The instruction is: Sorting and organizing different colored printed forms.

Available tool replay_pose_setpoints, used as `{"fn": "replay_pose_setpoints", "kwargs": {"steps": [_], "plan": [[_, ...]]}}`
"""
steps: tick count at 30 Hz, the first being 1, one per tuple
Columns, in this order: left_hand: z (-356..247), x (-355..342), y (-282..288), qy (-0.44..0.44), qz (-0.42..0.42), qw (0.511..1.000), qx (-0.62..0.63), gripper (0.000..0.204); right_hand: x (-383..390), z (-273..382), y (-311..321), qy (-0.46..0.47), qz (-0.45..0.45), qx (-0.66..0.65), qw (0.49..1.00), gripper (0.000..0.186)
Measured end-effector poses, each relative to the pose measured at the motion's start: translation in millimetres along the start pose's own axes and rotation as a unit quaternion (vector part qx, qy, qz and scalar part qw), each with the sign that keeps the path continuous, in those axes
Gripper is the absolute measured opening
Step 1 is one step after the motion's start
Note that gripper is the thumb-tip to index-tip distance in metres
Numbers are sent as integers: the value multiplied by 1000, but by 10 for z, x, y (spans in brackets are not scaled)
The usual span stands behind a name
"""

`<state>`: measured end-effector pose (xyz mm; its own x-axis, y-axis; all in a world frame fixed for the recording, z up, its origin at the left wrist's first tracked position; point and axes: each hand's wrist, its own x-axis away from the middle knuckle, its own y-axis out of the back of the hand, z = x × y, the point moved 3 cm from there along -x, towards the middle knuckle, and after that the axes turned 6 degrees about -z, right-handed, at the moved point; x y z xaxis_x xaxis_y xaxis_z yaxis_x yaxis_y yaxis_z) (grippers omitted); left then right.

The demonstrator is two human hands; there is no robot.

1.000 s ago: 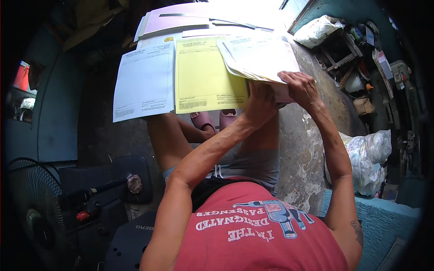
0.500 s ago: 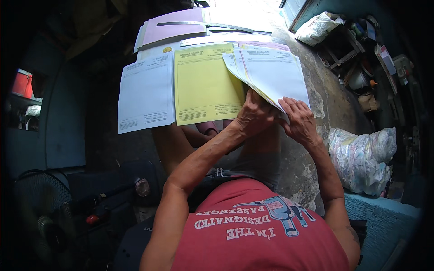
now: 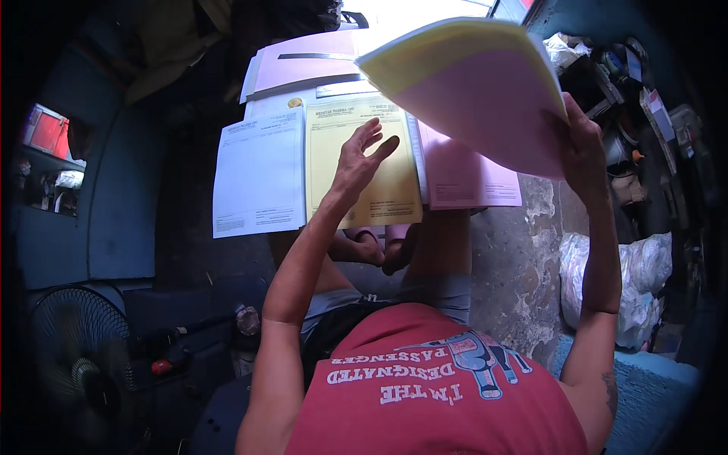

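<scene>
My right hand [image 3: 582,144] grips the near right edge of a lifted sheaf of forms [image 3: 478,91]. The sheaf bows in the air, with yellow and pink sheets on its underside. Beneath it lies a stack of pink forms [image 3: 472,178], partly covered from view. My left hand [image 3: 362,158] hovers over the stack of yellow forms [image 3: 379,201], its fingers apart and nothing in them. To the left of the yellow stack sits a stack of white forms [image 3: 259,182].
Farther back on the table are pink sheets [image 3: 277,72] with a metal ruler [image 3: 315,56] on top. A fan [image 3: 82,356] stands at the lower left. Plastic-wrapped bundles [image 3: 633,280] rest at the right, below cluttered shelving.
The sheaf has left the right-hand stack and risen up and away in my right hand, baring pink forms. My left hand has let go and moved left over the yellow stack.
</scene>
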<state>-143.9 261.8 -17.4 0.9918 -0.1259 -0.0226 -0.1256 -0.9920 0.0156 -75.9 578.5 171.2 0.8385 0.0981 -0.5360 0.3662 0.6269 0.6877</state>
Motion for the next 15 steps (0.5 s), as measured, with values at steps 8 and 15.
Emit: {"fn": "replay_pose_setpoints", "kwargs": {"steps": [8,15], "plan": [[-173,-48,518,-6,-39,983,181,24,-12,-490,-672,-224,57,-461,857,54],[-246,141,836,153,-39,979,-129,41,613,-823,-1658,-275,78,-253,924,59]]}}
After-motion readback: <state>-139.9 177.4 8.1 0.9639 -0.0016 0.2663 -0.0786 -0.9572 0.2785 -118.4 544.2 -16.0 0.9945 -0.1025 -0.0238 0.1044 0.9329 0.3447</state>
